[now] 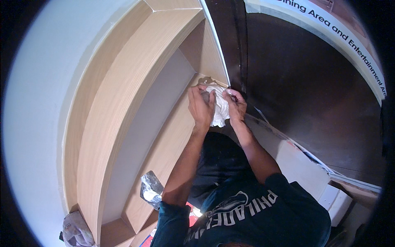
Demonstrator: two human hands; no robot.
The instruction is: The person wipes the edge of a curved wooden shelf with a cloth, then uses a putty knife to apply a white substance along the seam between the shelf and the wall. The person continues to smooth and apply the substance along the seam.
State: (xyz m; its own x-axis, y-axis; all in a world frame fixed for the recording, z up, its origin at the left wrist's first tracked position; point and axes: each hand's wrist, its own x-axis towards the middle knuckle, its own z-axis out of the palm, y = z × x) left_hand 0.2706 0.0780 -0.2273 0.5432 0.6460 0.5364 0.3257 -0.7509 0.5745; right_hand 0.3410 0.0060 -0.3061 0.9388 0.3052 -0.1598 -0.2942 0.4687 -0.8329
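Note:
Between both hands is a crumpled white sheet (220, 109), cloth or thin plastic; I cannot tell which. My left hand (200, 106) grips its left side, with the fingers curled and the thumb toward the middle. On the opposite side my right hand (236, 108) pinches it between thumb and fingers. The bundle is over the far end of a light wooden shelf board (175, 131), near the upright panel at the corner. Its lower edge hangs loose below my hands. A brownish patch shows just beyond it, partly hidden.
A wooden shelf unit (111, 99) with a curved-looking upper board runs along the left wall. On the lower board, by my left forearm, lies a grey plate (151, 185) with white paste. A greyish cloth (77, 232) sits at lower left. Dark panelling (304, 82) stands at right.

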